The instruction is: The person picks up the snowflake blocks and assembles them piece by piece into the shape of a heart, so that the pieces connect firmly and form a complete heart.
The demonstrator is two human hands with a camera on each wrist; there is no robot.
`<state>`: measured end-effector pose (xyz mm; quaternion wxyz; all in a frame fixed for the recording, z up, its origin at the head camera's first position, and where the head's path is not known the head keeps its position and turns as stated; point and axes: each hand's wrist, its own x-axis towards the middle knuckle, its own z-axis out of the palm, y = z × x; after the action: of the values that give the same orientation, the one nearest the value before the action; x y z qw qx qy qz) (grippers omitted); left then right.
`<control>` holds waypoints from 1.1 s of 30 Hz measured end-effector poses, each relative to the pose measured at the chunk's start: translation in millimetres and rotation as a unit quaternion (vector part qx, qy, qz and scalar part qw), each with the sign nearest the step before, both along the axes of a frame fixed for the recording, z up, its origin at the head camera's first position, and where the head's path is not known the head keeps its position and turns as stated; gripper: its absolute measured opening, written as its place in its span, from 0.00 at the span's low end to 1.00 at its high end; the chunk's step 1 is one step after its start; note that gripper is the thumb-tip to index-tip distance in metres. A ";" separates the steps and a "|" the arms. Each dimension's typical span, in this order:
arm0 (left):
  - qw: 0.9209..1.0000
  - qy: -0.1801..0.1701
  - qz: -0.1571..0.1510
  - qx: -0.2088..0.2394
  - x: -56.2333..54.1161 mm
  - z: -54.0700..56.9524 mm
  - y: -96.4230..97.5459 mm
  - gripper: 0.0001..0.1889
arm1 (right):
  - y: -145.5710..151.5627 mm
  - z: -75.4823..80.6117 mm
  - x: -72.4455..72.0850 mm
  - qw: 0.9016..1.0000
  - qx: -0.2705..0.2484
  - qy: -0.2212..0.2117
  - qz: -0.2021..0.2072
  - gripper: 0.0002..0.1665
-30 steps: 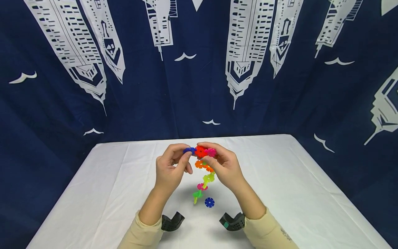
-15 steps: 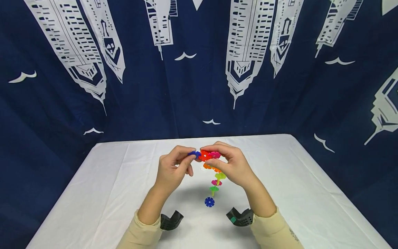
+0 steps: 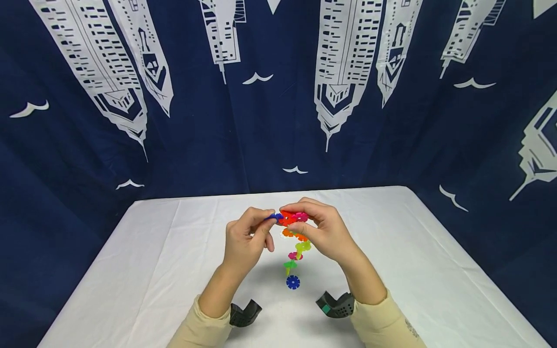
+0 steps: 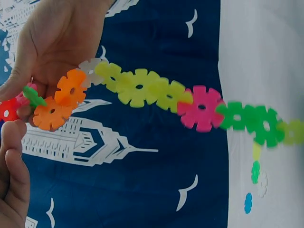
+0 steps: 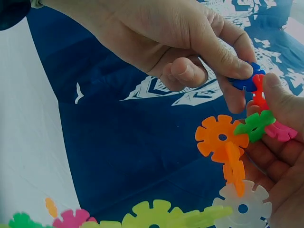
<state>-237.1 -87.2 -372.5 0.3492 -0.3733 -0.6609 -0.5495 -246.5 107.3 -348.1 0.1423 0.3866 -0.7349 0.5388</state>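
Observation:
The left hand (image 3: 245, 241) pinches a blue snowflake disc (image 5: 247, 81) between thumb and fingers. That disc's edge meets a red snowflake disc (image 3: 286, 218), which the right hand (image 3: 327, 234) holds along with a pink disc (image 3: 301, 216). From there hangs a chain of interlocked plastic discs: green (image 5: 255, 126), orange (image 5: 213, 135), clear (image 5: 243, 205), yellow-green (image 4: 138, 87), pink (image 4: 201, 107) and green (image 4: 264, 125). Whether the blue disc's slot is fully joined to the red one cannot be made out.
Below the chain, a separate blue disc (image 3: 293, 282) lies on the white-covered table (image 3: 183, 270). Small colored pieces, one of them blue (image 4: 248, 203), show near the tabletop in the left wrist view. A navy curtain (image 3: 270, 130) with white city prints stands behind.
Both hands have shifted slightly right with the discs, and the left hand has come a little closer to the right. The hanging chain swung right, then partly back left.

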 end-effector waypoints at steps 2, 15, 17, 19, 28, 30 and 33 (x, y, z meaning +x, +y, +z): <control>1.000 0.006 -0.002 0.012 -0.5 -0.9 2.0 0.14 | -0.1 -0.3 -0.7 1.000 -0.002 0.003 -0.001 0.18; 0.999 -0.028 0.032 -0.019 -1.5 -0.6 0.8 0.14 | 6.3 1.9 -3.4 0.998 0.030 0.048 -0.020 0.20; 0.997 -0.054 0.036 -0.040 -2.7 0.3 -2.3 0.16 | 9.1 2.8 -4.3 0.998 0.030 0.053 -0.028 0.20; 0.992 -0.102 0.035 -0.061 -4.8 0.3 -5.4 0.17 | 13.3 3.8 -5.8 0.997 0.027 0.059 -0.041 0.19; 0.902 -0.301 -0.053 -0.305 -25.1 -26.3 -11.0 0.14 | 36.1 10.0 -9.8 0.994 0.001 0.064 -0.092 0.19; 0.877 -0.317 -0.090 -0.349 -28.6 -36.5 -9.8 0.16 | 38.8 10.9 -9.9 0.993 -0.004 0.064 -0.098 0.18; 0.847 -0.331 -0.119 -0.398 -32.7 -51.5 -7.1 0.20 | 42.0 10.5 -11.2 0.992 -0.011 0.067 -0.109 0.19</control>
<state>-269.8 -94.4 -424.0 -0.1365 -0.3523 -0.8498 -0.3676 -257.6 149.3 -337.6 0.2529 0.3379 -0.7552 0.5015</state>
